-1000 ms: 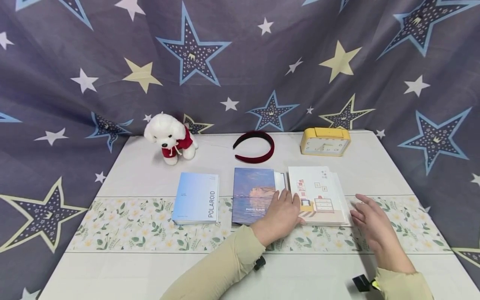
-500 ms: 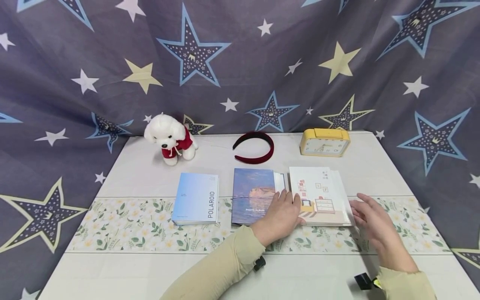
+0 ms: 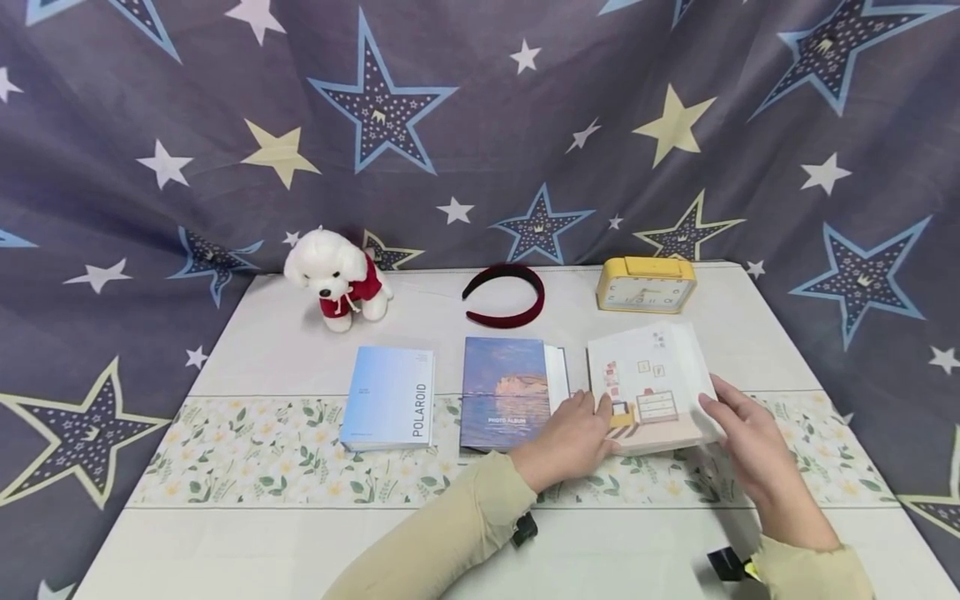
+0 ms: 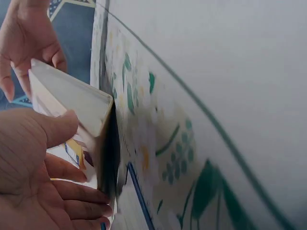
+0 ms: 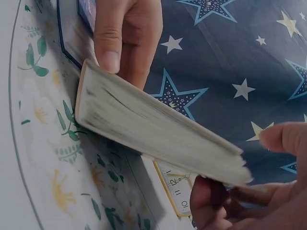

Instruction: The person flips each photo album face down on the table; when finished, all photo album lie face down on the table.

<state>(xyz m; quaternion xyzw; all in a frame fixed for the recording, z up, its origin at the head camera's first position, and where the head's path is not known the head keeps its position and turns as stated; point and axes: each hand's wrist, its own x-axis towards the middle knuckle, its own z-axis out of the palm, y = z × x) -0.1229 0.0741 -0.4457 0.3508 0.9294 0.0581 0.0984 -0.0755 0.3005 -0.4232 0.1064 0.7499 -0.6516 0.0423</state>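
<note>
A white album (image 3: 652, 392) with a drawn room on its cover has its right side tilted up off the table. My right hand (image 3: 750, 429) grips that raised edge, fingers underneath and thumb above, as the right wrist view shows its pages (image 5: 158, 124). Along the album's left side lies my left hand (image 3: 570, 437); its fingers (image 4: 79, 191) are mostly straight against the spine, and the thumb touches near the bottom edge. Just left of this hand is a blue photo album (image 3: 502, 392) with a seaside cover, its white inner part poking out at the right.
A light blue album marked POLAROID (image 3: 390, 398) lies farther left. Behind stand a white toy dog (image 3: 330, 267) in red and a yellow clock (image 3: 647, 283), with a dark red headband (image 3: 525, 315) between them. A starry cloth (image 3: 465, 117) hangs behind the table (image 3: 300, 546).
My right hand has moved left and taken hold of the white album's right edge, which has risen and turned slightly. My left hand has shifted a little right with the album's left side.
</note>
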